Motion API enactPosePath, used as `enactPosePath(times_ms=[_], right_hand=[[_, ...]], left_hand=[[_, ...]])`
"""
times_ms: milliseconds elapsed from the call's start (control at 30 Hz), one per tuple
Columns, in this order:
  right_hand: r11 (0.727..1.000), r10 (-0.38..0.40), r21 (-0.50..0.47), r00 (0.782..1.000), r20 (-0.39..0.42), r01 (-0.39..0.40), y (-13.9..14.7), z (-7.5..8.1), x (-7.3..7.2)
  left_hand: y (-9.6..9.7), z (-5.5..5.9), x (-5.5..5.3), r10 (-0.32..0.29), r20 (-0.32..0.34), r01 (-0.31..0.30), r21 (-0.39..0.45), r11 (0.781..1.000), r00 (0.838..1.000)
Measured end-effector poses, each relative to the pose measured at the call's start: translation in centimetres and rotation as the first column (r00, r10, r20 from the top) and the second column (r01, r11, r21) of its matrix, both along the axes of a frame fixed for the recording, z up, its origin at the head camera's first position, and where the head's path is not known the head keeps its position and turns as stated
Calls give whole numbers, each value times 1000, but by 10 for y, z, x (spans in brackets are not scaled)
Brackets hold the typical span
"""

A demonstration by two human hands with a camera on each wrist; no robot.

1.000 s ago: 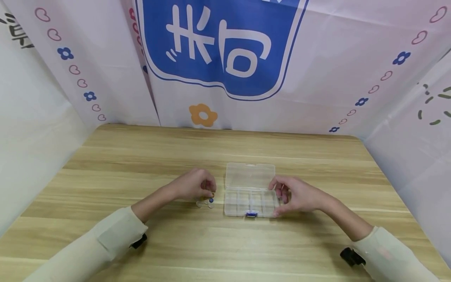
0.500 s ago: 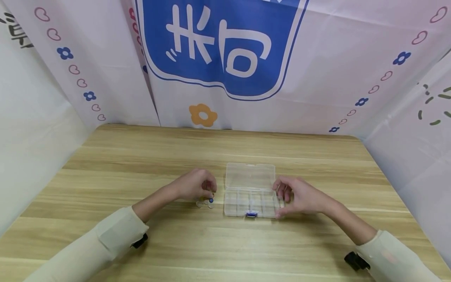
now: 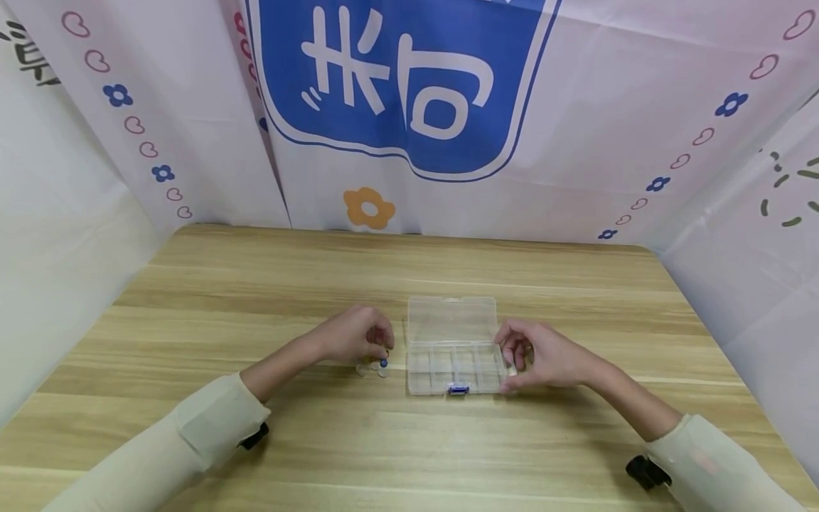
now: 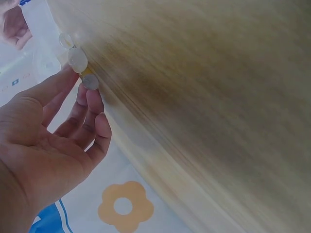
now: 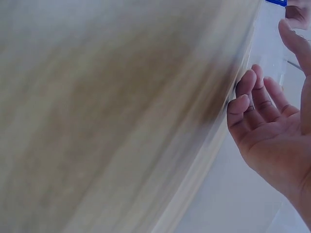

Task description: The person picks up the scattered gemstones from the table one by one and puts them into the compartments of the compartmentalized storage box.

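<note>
In the head view my left hand (image 3: 358, 336) is lowered to a small cluster of pieces on the table. Its thumb and fingertips pinch a small yellow piece (image 4: 85, 73). Around it lie several small pieces with clear round discs (image 4: 77, 60), one with a blue ball (image 3: 384, 363); their exact kind is too small to tell. A clear plastic compartment box (image 3: 422, 384) stands right of them, its lid (image 3: 451, 318) folded back and its blue latch (image 3: 458, 390) toward me. My right hand (image 3: 544, 355) holds the box's right end, thumb at the front corner and fingers behind.
The wood-grain table (image 3: 358, 455) extends around both hands. A printed cloth (image 3: 576, 142) hangs along its back edge, with white cloth at both sides. A dark device (image 3: 648, 472) sits under each sleeve.
The box has turned slightly, its lid shifting a little left. My right hand moved slightly right early on and keeps hold of the end. My left hand has barely moved.
</note>
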State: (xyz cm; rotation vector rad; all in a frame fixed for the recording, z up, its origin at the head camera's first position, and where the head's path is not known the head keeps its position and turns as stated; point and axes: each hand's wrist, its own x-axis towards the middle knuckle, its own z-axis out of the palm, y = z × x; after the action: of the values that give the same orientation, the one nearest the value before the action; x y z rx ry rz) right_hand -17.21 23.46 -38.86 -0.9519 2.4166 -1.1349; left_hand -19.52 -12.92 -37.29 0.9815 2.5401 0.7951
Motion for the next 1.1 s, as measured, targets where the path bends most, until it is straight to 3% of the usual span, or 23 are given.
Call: enactPosePath(times_ms=[233, 700, 933, 1100], right_hand=[[1000, 12, -16, 1000, 2, -12, 1, 0, 0], [1000, -2, -3, 999, 36, 2, 0, 0, -2], [1000, -2, -9, 999, 50, 3, 0, 1, -2], [1000, -4, -10, 998, 57, 4, 0, 1, -3]], left_hand=[[0, 1, 0, -4, 16, 4, -5, 1000, 1000], [4, 0, -2, -46, -14, 46, -9, 999, 999], [4, 2, -2, -10, 51, 10, 17, 1000, 999], [4, 5, -2, 5, 63, -7, 40, 999, 998]])
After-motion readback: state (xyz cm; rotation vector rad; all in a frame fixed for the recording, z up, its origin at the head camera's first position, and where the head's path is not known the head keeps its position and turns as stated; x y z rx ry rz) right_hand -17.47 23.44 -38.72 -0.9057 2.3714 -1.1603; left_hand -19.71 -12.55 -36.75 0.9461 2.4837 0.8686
